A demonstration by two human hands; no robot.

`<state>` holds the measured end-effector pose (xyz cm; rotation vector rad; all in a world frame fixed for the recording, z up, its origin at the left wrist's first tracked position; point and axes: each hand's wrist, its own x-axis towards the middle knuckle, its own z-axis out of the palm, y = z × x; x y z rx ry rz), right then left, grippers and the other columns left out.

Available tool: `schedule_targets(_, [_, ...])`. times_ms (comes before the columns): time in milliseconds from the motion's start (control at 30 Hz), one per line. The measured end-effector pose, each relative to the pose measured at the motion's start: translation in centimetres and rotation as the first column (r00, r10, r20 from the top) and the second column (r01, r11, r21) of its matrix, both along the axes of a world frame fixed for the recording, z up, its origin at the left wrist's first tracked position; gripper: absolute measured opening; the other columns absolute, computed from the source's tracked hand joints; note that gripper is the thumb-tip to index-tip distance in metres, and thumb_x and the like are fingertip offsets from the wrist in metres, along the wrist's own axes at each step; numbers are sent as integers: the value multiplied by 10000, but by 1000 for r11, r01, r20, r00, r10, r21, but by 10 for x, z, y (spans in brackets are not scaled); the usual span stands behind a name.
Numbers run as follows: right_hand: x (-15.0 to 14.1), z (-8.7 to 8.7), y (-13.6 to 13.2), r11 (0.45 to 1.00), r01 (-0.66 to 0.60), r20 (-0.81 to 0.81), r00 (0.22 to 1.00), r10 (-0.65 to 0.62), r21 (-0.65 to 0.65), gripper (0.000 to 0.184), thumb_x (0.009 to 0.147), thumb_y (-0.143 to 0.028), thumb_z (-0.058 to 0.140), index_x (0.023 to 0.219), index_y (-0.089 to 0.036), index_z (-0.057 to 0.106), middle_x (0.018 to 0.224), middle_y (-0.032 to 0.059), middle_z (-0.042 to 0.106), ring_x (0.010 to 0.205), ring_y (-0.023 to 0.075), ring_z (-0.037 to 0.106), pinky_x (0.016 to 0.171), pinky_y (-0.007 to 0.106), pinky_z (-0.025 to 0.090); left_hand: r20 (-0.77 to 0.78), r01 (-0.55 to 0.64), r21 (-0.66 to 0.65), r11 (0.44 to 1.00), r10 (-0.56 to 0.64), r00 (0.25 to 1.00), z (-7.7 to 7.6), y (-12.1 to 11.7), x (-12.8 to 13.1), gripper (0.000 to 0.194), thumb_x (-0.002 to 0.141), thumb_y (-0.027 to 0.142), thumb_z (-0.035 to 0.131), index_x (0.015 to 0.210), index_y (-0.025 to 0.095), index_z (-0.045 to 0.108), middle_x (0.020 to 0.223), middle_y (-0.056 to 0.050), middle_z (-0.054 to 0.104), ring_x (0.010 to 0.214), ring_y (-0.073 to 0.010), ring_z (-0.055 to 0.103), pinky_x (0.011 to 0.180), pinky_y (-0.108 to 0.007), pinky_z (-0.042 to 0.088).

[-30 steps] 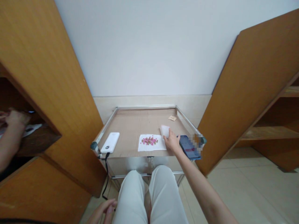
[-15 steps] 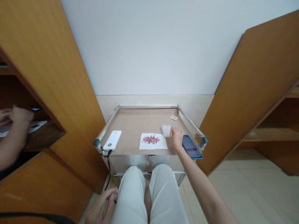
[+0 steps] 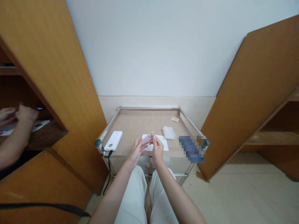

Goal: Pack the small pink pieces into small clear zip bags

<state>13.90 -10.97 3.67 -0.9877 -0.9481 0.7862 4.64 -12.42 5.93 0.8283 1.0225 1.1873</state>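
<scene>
Packet [image 3: 147, 139]: small, pinkish, translucent, exact kind too blurred to tell. Held in the air above a white paper sheet [image 3: 162, 143] at the front of the table [image 3: 149, 107].

Left hand [image 3: 137, 152] and right hand [image 3: 157, 151]: both raised over the sheet, close together and facing each other. Fingers [image 3: 140, 143] of the left hand were partly closed on one end of the packet; fingers [image 3: 154, 140] of the right hand were curled around the other end.

Table contents: second translucent packet [image 3: 168, 133], flat, just behind the sheet; white power bank [image 3: 113, 141] near the left edge, with a black cable [image 3: 108, 169] hanging down past the front; small tan card [image 3: 175, 119] near the back rail; pixelated phone [image 3: 190, 149] at the right front corner. Table top of tan cardboard, framed in steel.

Surroundings: wooden cabinet doors [image 3: 53, 77] standing open on both sides. Another person's hand [image 3: 26, 113], well apart to the left, inside a cabinet compartment.
</scene>
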Motion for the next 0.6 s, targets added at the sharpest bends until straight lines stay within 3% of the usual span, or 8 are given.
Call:
schedule_targets(67, [-5,-9,0,999,-40,-8,999,40,-16,348,724,-406,450,897,-161,625,771,37,624,675,135,508,649,276,390,123,19,-15,1000,-17,992,4,19,-1,226,697,267,483,894,196,399,820,-55,616,724,-150,592,681,-306,431])
schedule_targets(100, [-6,-13,1,997,-73,-9,997,72,-33,335,714,-401,460,880,-166,631,787,41,628,674,138,511,641,278,395,141,-47,6,999,45,989,5,27,-3,219,663,190,497,855,192,393,754,-29,612,678,-127,588,672,-281,429])
schedule_targets(167, [-3,-18,5,987,-147,-24,989,146,-67,298,695,-383,478,821,-169,643,820,55,631,685,147,521,622,275,404,95,-148,97,984,139,986,5,39,-7,273,583,72,494,808,189,393,667,22,586,613,-88,562,643,-228,417])
schedule_targets(233, [3,-20,10,971,-219,-68,975,213,-96,284,689,-372,470,782,-164,641,839,72,629,703,153,537,604,264,410,-21,-136,184,974,142,990,5,48,-12,234,556,47,455,743,180,411,616,43,554,576,-74,532,588,-197,395])
schedule_targets(333, [12,-16,22,948,-283,-130,955,266,-142,337,708,-401,411,804,-152,616,794,84,621,658,146,554,550,246,410,-268,-51,275,960,128,955,4,56,-15,138,544,48,386,599,154,456,540,46,497,514,-67,473,538,-188,360])
schedule_targets(433, [18,-9,33,929,-321,-87,947,310,-184,373,705,-441,404,794,-138,602,609,51,585,510,121,516,475,229,381,-457,65,279,958,73,886,2,60,-14,154,552,67,361,523,144,491,507,30,496,509,-83,463,560,-212,363])
schedule_targets(600, [21,1,39,903,-366,16,925,379,-223,277,659,-385,488,640,-132,599,495,7,525,423,80,438,426,199,326,-479,198,326,924,-19,877,-1,62,-9,149,621,170,422,548,134,546,658,-28,600,678,-133,542,689,-253,388])
